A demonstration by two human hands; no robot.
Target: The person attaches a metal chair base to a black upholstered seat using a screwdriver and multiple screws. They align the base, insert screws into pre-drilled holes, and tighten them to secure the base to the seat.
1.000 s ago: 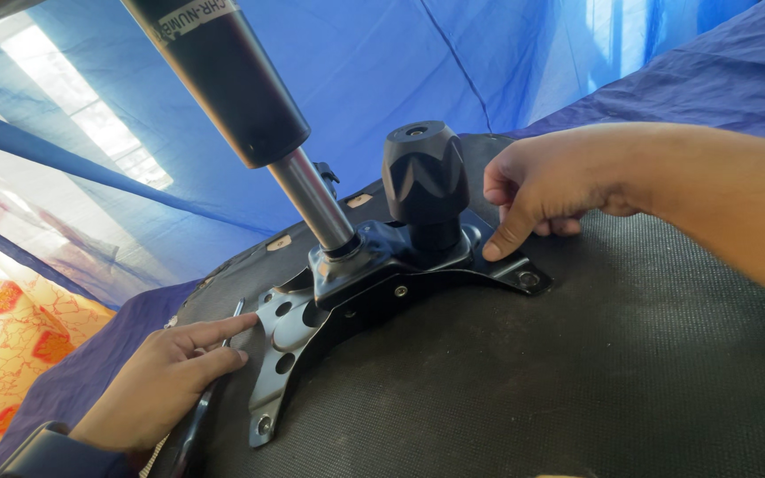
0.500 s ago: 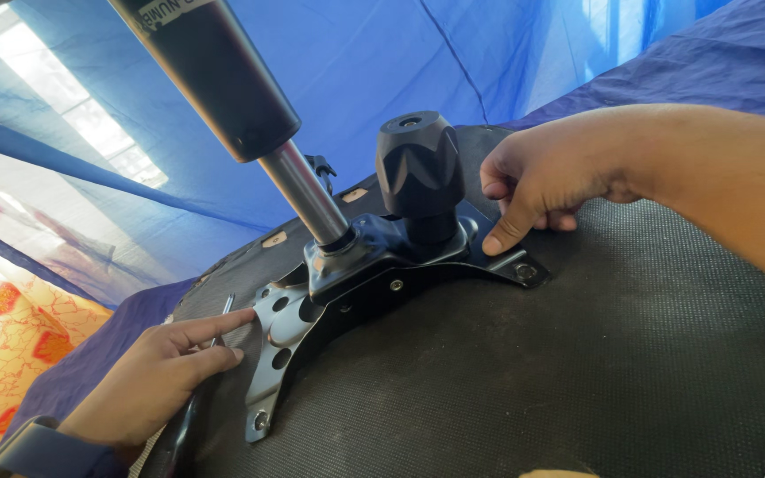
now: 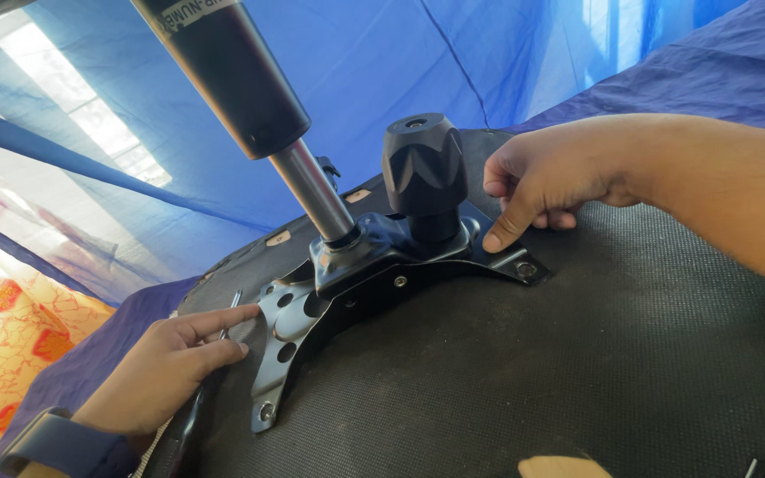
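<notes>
Metal mounting plate [image 3: 374,265] w/ gas cylinder [image 3: 250,97] and black knob [image 3: 424,173] sits near seat underside [image 3: 577,372] far edge. Right hand [image 3: 546,181]: loosely curled, index fingertip pressing plate's right arm. Left hand [image 3: 166,372]: fingers extended, touching plate's left arm, pinning thin tool [image 3: 223,327].

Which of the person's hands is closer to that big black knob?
The right hand, just beside the black knob. The left hand is far down at the metal bracket's other end.

Open seat fabric [image 3: 577,372] is left free below the metal mounting plate [image 3: 374,265]. The way across the plate's middle is blocked by the gas cylinder [image 3: 250,97] and the black knob [image 3: 424,173], with only a narrow gap left between them.
</notes>
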